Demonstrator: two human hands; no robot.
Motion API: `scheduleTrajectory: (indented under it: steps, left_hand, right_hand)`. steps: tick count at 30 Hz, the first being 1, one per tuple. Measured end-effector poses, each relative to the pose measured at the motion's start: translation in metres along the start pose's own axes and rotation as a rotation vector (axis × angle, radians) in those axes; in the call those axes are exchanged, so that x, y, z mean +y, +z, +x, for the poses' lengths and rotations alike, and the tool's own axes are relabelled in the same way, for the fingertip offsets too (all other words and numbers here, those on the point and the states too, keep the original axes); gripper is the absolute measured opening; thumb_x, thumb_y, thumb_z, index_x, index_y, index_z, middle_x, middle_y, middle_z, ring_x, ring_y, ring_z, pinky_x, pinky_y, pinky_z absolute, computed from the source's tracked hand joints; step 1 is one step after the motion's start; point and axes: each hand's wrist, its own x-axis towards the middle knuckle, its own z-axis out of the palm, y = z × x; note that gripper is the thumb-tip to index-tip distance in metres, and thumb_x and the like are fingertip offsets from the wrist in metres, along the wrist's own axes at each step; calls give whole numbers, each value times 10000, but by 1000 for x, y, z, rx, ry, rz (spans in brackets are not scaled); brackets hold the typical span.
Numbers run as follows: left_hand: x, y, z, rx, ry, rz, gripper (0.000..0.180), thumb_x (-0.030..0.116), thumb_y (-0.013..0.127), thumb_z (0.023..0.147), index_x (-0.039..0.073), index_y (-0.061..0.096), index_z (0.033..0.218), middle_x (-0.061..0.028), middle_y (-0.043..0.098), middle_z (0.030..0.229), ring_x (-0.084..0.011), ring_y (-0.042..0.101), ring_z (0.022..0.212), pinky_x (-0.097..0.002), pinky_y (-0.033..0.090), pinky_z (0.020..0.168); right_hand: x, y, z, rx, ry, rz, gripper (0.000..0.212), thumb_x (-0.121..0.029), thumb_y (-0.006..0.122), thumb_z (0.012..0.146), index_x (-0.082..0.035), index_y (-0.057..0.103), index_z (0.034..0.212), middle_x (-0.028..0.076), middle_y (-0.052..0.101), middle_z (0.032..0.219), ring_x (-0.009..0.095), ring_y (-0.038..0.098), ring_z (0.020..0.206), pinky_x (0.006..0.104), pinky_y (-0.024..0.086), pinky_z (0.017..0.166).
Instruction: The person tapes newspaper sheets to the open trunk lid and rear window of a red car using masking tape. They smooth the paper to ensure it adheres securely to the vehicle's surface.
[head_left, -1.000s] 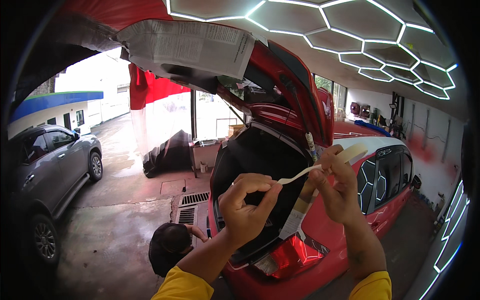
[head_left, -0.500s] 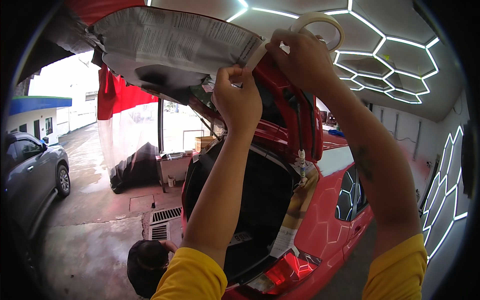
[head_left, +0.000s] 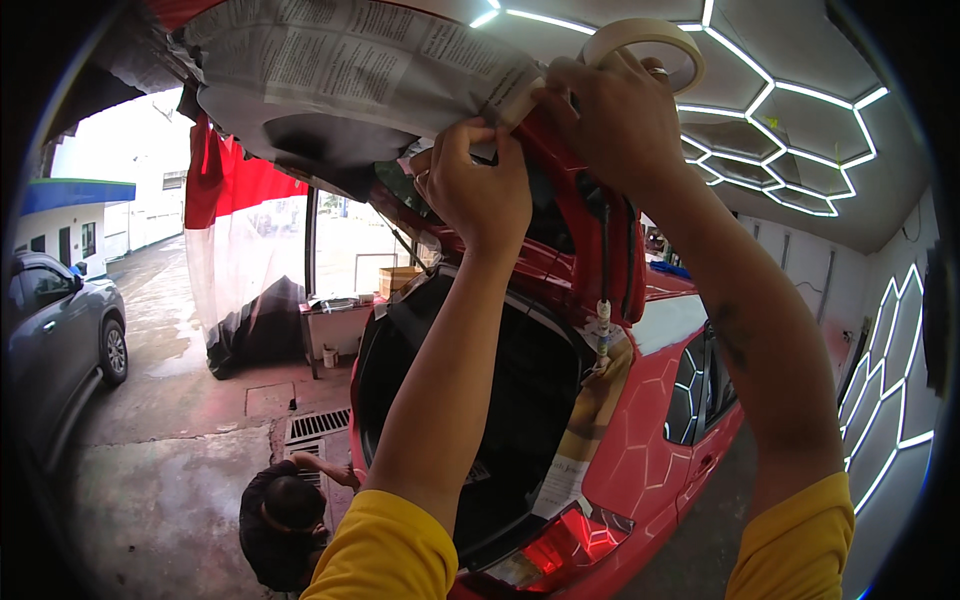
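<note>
Above the open trunk (head_left: 520,400) of a red car, both my arms reach up to its raised tailgate (head_left: 545,140). Sheets of newspaper (head_left: 350,60) cover the tailgate's left part. A pale strip of masking tape (head_left: 517,103) lies along the paper's right end. My left hand (head_left: 478,190) is closed, thumb and forefinger pinched at the strip's lower end. My right hand (head_left: 625,125) is closed round a roll of masking tape (head_left: 640,32), fingers curled at the strip's upper end. The right fingertips are partly hidden.
A person in dark clothes (head_left: 275,530) crouches at lower left by the bumper. More newspaper (head_left: 575,450) masks the trunk's right edge above the red tail light (head_left: 575,540). A grey car (head_left: 65,335) stands at left. A floor grate (head_left: 318,425) and side table (head_left: 335,315) lie beyond.
My right hand and the roll have shifted slightly right, and my left fingers have moved a little along the paper's edge. The crouching person has leaned, an arm now reaching toward the car.
</note>
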Motion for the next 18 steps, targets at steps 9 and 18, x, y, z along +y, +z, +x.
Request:
scheduleTrajectory:
  steps: [9,18]
  left_hand:
    - [-14,3,-5,51,95,-109,99,114,750,881,68,680,933,-8,778,1111,-282,567,1106,-459,436,1016]
    - [-11,3,-4,36,68,-41,84,130,767,844,92,712,893,-6,769,1139,-272,544,1136,-447,395,1054]
  right_hand:
    - [-4,-1,-8,-15,-17,43,226,-361,735,934,-147,784,985,153,693,864,340,713,879,493,536,827]
    - [-7,3,-6,-11,-8,37,210,-341,710,943,-155,794,992,138,714,933,294,719,991,466,553,823]
